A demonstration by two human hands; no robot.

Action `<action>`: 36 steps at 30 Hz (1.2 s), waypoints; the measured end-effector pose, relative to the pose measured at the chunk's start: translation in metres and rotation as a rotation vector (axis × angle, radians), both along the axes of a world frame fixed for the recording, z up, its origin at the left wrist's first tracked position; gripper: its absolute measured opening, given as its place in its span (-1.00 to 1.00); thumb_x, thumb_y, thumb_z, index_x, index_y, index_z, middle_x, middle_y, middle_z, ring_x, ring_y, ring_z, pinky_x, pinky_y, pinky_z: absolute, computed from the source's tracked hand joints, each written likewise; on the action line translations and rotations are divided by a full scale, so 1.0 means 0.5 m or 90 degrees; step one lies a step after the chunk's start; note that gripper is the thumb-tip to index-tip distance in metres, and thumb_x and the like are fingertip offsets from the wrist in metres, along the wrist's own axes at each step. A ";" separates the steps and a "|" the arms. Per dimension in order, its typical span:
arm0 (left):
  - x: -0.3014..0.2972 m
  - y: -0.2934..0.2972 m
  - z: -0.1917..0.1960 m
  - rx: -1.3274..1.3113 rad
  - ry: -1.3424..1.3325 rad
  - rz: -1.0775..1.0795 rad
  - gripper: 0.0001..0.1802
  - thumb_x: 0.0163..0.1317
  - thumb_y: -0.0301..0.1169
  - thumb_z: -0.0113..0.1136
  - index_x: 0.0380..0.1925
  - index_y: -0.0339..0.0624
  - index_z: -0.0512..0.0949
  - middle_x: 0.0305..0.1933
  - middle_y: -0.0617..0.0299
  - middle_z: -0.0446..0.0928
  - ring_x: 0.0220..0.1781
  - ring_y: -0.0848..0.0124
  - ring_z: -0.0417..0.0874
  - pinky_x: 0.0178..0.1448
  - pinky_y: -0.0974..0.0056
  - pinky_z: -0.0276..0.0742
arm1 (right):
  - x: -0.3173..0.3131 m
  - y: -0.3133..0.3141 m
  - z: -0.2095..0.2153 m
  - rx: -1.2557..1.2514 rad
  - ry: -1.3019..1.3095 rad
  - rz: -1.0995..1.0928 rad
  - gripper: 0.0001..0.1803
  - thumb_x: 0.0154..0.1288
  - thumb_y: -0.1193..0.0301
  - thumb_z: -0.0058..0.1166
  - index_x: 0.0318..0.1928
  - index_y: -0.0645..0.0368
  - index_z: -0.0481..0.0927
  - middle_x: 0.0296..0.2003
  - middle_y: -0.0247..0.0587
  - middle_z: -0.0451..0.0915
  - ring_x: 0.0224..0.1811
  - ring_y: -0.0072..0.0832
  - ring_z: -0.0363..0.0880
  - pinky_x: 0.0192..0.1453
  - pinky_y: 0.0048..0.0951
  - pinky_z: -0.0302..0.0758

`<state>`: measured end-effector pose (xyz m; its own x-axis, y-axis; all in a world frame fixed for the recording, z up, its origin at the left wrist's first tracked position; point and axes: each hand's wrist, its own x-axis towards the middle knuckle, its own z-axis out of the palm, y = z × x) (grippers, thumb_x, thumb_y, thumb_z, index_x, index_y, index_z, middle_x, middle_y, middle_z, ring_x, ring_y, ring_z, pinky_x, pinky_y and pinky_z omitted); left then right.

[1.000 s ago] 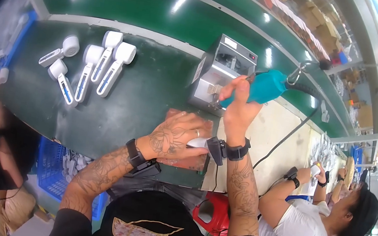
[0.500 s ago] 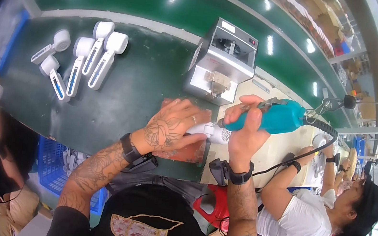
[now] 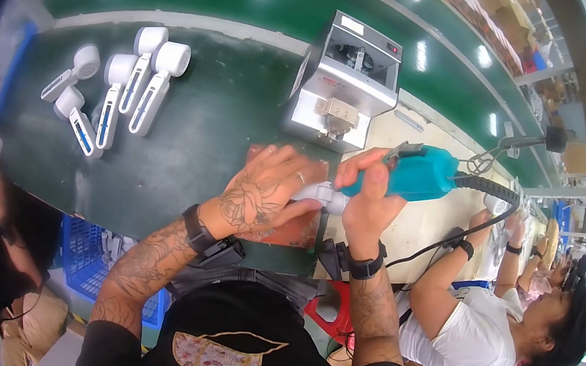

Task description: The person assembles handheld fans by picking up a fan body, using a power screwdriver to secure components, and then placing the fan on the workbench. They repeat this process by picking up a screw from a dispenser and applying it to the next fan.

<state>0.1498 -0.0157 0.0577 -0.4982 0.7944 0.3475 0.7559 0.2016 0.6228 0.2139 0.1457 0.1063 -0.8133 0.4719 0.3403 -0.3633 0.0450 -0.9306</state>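
Observation:
My left hand (image 3: 267,188) is closed over the handle of a white handheld fan (image 3: 336,203), holding it down over a reddish mat (image 3: 291,233). In my right hand (image 3: 370,207) is a teal electric screwdriver (image 3: 421,174), tilted with its nose toward the fan's neck. Fingers hide the bit, so whether it touches the fan cannot be told. Part of the fan's round head is covered by my right hand. A black cable (image 3: 489,185) runs from the screwdriver's rear end.
A grey metal machine (image 3: 344,85) stands just beyond my hands. Several white handheld fans (image 3: 149,101) lie on the green table (image 3: 206,107) at the left. A blue basket (image 3: 82,258) sits below its front edge. To the right, a co-worker (image 3: 470,335) sits close by.
My right hand and the screwdriver have shifted slightly left, covering more of the fan's head. My left hand stays on the fan. The whole view has shifted a little.

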 end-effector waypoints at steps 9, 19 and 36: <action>-0.003 -0.007 0.009 0.007 -0.010 -0.017 -0.49 0.35 -0.11 0.28 0.19 -0.15 0.59 0.11 0.10 0.61 0.17 0.09 0.55 0.35 -0.10 0.44 | -0.006 0.011 0.023 -0.006 -0.078 -0.025 -0.49 0.56 0.01 0.12 -0.12 0.31 0.48 -0.53 -0.21 0.47 -0.52 -0.41 0.49 -0.38 -0.35 0.48; 0.004 -0.006 0.005 0.096 -0.026 0.022 -0.63 0.19 -0.29 0.35 0.03 -0.03 0.71 0.02 0.20 0.70 0.08 0.17 0.62 0.22 0.03 0.51 | -0.139 0.017 0.052 0.086 0.094 -0.045 -0.61 0.60 0.11 0.10 -0.05 0.26 0.52 -0.52 -0.26 0.52 -0.50 -0.45 0.54 -0.36 -0.41 0.50; -0.001 -0.004 -0.005 0.092 -0.007 0.024 -0.60 0.28 -0.29 0.29 0.12 -0.09 0.67 0.03 0.20 0.68 0.09 0.18 0.59 0.22 0.05 0.49 | 0.038 0.000 0.062 0.034 0.017 0.018 -0.35 0.51 -0.12 0.12 -0.02 0.34 0.48 -0.54 -0.24 0.44 -0.54 -0.44 0.45 -0.39 -0.35 0.46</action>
<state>0.1494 -0.0174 0.0553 -0.5309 0.7172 0.4515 0.7423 0.1366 0.6559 0.2329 0.1459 0.1374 -0.8162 0.4296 0.3863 -0.3901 0.0833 -0.9170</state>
